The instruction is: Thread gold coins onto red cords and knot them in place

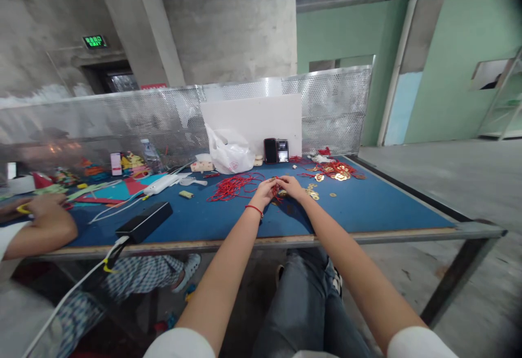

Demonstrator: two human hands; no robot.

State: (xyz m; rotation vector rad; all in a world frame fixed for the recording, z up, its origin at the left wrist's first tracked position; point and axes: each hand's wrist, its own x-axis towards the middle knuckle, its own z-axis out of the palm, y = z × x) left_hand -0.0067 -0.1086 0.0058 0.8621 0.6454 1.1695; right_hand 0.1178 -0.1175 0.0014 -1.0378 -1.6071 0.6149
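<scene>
Two bare hands inspected, plus one co-worker's hand; clock positions are taken from the hands, with 12 o'clock straight ahead. Room has a raw concrete pillar (141,21) at 11 o'clock and a green wall (457,75) at 2 o'clock; a lit exit sign (95,42) hangs on the concrete at 11 o'clock. Work surface is a long table with a blue mat (367,208), its near edge trimmed in pale wood; a perforated metal screen (330,100) runs along its far side. White board (253,124) stands against the screen at 12 o'clock; a white plastic bag (230,151) sits before it, and a black phone (270,150) stands just to its right. Coloured paper (110,189) lies spread at 10 o'clock; a black power brick (143,222) lies near the table edge at 8 o'clock. Co-worker's hand (47,222) rests at the table's left end at 9 o'clock, curled over a yellow-handled tool (23,208). Loose red cord (234,187) lies at 10 o'clock, just beside the left hand (263,194); a heap of red cord and gold coins (336,170) lies at 2 o'clock. Both hands are closed and meet at mid-table; the fingers of the left hand and of the right hand (291,187) pinch a small bunch of red cord (277,190), partly hidden by them; a few loose coins (312,191) lie just beside the right hand; a red string bracelet (255,209) circles the left wrist.
</scene>
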